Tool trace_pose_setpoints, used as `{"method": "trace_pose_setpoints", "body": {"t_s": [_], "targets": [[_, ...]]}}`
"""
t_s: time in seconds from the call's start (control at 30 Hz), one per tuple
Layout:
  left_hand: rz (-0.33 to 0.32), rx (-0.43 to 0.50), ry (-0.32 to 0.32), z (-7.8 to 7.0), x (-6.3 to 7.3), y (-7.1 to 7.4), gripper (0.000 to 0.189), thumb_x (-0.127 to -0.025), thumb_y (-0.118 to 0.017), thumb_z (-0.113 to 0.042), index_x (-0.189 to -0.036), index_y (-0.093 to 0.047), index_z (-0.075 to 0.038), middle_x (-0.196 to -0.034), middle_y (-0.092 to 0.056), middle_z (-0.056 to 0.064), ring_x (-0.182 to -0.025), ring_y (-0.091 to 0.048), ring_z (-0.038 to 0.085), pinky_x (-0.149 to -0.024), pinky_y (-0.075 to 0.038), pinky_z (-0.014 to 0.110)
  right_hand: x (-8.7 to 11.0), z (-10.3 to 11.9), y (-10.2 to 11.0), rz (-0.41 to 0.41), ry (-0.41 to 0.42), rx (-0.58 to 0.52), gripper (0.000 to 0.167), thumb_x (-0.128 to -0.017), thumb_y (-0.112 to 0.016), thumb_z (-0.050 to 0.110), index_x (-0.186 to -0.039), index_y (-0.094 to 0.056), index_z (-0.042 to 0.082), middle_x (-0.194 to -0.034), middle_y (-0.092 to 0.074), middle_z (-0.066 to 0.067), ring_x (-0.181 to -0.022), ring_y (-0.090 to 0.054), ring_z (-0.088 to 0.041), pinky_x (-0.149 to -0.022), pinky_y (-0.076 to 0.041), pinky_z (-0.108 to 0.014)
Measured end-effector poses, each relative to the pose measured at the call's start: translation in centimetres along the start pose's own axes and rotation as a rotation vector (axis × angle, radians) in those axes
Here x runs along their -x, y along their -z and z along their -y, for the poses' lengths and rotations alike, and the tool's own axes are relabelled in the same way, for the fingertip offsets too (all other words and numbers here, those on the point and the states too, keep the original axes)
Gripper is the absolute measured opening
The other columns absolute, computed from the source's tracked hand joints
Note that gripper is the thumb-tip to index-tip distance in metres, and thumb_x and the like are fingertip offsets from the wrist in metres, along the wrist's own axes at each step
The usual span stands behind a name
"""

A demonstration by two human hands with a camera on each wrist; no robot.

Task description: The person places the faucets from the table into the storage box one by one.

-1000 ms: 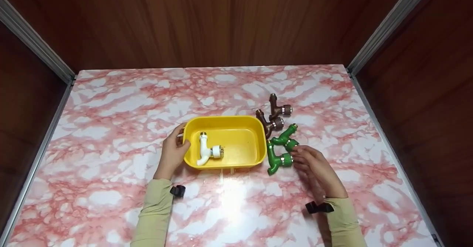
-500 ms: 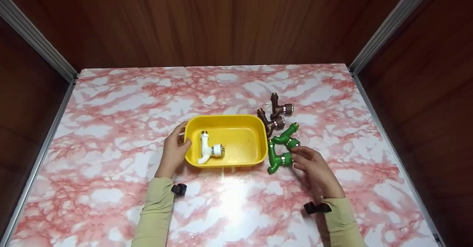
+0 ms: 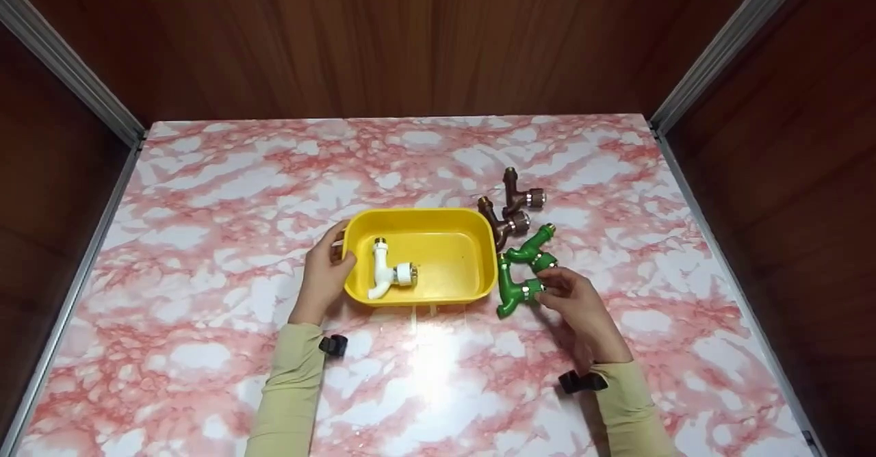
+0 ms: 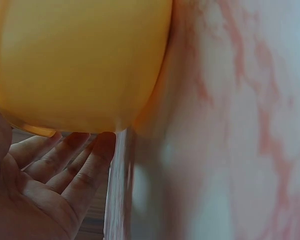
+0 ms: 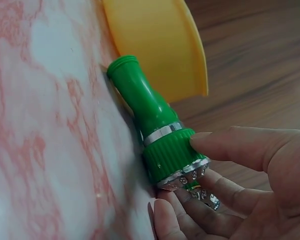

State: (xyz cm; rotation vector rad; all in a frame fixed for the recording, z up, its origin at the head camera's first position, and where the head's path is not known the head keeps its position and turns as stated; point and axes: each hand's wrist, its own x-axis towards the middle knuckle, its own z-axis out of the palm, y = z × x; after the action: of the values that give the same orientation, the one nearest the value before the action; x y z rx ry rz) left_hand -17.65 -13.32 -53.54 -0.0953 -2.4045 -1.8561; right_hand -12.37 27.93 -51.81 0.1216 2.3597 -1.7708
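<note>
My left hand [image 3: 323,272] grips the left end of a yellow plastic tub [image 3: 428,299], thumb at the rim and fingers against the outer wall. In the left wrist view, fingertips [image 4: 106,142] touch the tub's wall. A white tap [image 3: 381,272] lies inside the tub. Beyond its right end, my right hand [image 3: 582,310] pinches the ribbed knob of the nearer green tap [image 3: 510,289]. The right wrist view shows the thumb [image 5: 230,145] on that knob and the other fingers around its far side. A second green tap [image 3: 530,250] lies just behind.
Two brown taps, a nearer one [image 3: 503,226] and a farther one [image 3: 514,193], lie behind the green ones. Everything stands on a pink-and-white marbled tabletop [image 3: 226,238]. Dark wood panels [image 3: 410,46] enclose the back and sides. Each wrist wears a black band mount [image 3: 334,345].
My right hand has moved slightly left and closed its thumb and fingers onto the nearer green tap's knob. The left hand keeps its hold on the tub.
</note>
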Motion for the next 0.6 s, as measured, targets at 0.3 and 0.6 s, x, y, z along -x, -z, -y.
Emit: {"method": "trace_pose_setpoints", "body": {"t_s": [0.3,0.6], "targets": [[0.003,0.016,0.005,-0.2,-0.1,0.1,0.057,-0.087,-0.054,0.009,-0.141,-0.047,-0.006,-0.12,-0.057,0.019,-0.098,-0.062,0.034,-0.078,-0.052,0.032,-0.2,0.1,-0.3,-0.024,0.004,0.014,0.04,-0.081,-0.066,-0.009,-0.119,-0.054,-0.012,-0.111,-0.06,-0.023,-0.095,-0.06,-0.028,-0.077,-0.049,-0.023],[0.024,0.024,0.008,-3.9,1.0,0.5,0.055,-0.085,-0.052,0.013,-0.139,-0.044,0.006,-0.121,-0.054,0.03,-0.101,-0.058,0.044,-0.078,-0.051,0.027,-0.2,0.1,-0.2,-0.015,-0.01,-0.014,0.043,-0.082,-0.069,-0.006,-0.121,-0.053,-0.011,-0.113,-0.057,-0.024,-0.099,-0.06,-0.03,-0.078,-0.049,-0.024]]}}
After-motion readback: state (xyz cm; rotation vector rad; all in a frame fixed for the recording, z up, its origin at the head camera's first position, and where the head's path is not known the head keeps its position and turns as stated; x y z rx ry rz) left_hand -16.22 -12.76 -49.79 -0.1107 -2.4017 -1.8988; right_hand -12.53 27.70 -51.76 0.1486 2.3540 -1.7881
